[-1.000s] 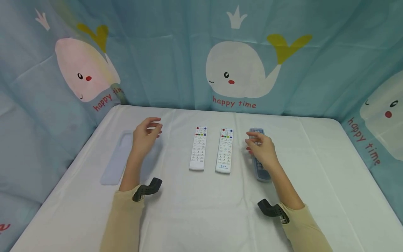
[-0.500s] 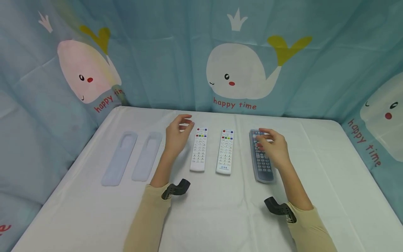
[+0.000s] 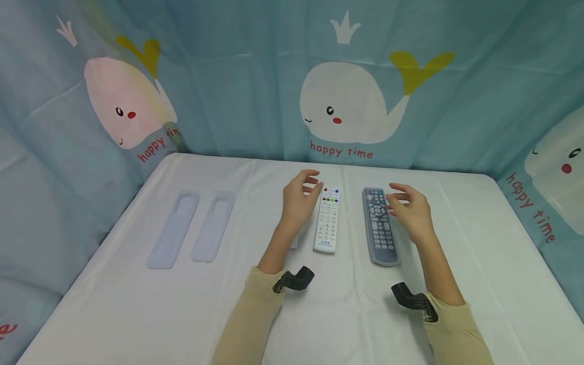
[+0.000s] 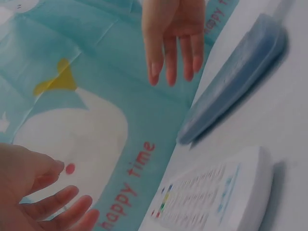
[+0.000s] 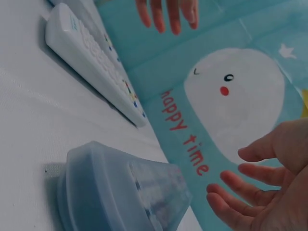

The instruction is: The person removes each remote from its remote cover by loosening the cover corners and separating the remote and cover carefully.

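My left hand point(image 3: 297, 203) hovers over the table with loosely bent fingers and holds nothing. Its fingertips come close to the top end of a white remote control point(image 3: 326, 220). Another white remote control point(image 3: 294, 243) is mostly hidden beneath that hand and forearm, with just a corner showing. On the right, a dark remote control in a translucent bluish cover point(image 3: 380, 228) lies on the cloth. Beside its upper right edge is my right hand point(image 3: 412, 213), fingers relaxed. In the right wrist view, the right hand point(image 5: 269, 187) is apart from the covered remote point(image 5: 120, 187).
Two translucent pale remote covers point(image 3: 173, 230) point(image 3: 213, 228) lie side by side at the left of the table point(image 3: 114, 284), which has a white cloth. A blue curtain point(image 3: 255, 101) printed with whales hangs behind it. Each wrist wears a black camera mount point(image 3: 294, 279).
My left hand has swept right, from near the pale covers, past the left white remote to the second one. My right hand has shifted right, off the dark remote, which is now uncovered.
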Tool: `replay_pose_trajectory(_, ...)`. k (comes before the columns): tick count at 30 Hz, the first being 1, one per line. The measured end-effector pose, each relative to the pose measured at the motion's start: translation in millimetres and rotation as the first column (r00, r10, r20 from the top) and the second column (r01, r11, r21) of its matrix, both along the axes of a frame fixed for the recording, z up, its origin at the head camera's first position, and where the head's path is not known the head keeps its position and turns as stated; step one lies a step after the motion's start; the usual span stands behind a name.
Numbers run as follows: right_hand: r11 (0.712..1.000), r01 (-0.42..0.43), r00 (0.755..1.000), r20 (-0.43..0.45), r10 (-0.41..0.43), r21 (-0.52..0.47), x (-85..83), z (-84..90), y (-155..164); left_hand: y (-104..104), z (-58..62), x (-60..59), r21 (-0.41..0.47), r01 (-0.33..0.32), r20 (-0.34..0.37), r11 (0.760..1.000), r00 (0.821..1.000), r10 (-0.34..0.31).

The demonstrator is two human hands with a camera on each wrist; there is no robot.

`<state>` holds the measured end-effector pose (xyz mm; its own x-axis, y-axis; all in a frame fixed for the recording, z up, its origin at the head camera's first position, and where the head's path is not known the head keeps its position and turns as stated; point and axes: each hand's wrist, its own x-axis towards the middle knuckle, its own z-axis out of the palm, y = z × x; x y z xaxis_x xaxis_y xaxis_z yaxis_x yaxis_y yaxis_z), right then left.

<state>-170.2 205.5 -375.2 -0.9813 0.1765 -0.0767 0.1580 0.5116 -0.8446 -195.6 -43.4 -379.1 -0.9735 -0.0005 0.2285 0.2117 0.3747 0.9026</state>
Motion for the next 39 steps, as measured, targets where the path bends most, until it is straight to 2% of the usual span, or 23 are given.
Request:
replay_pose_trajectory(10, 1.0, -0.006, 1.0, 0.021, 0.005, 0.028, -0.7, -6.5, 5.4, 51.7, -7.9, 7.1, 0.033, 0.085, 0.052, 0.996, 0.995, -0.087)
replay_pose_trajectory(16, 0.999, -0.012, 0.999, 0.036, 0.011, 0.039, -2.3, -12.3, 6.9, 73.0, -14.6, 13.2, 0.014, 0.121, 0.103, 0.993, 0.987, -0.122)
replay_pose_trajectory(26, 0.997, -0.064, 0.994, 0.096, 0.06, 0.038, -5.0, -20.6, 12.2, 89.4, -28.0, 16.8, -0.027, 0.18, 0.206, 0.983, 0.964, -0.171)
replay_pose_trajectory(33, 0.997, -0.082, 0.989, 0.121, 0.081, 0.009, -6.5, -25.4, 14.8, 97.4, -36.9, 20.9, -0.077, 0.211, 0.315, 0.974, 0.933, -0.177)
replay_pose_trajectory(39, 0.995, -0.102, 0.983, 0.154, 0.102, -0.008, -8.6, -26.1, 17.3, 101.6, -41.7, 20.6, -0.073, 0.213, 0.347, 0.974, 0.921, -0.175)
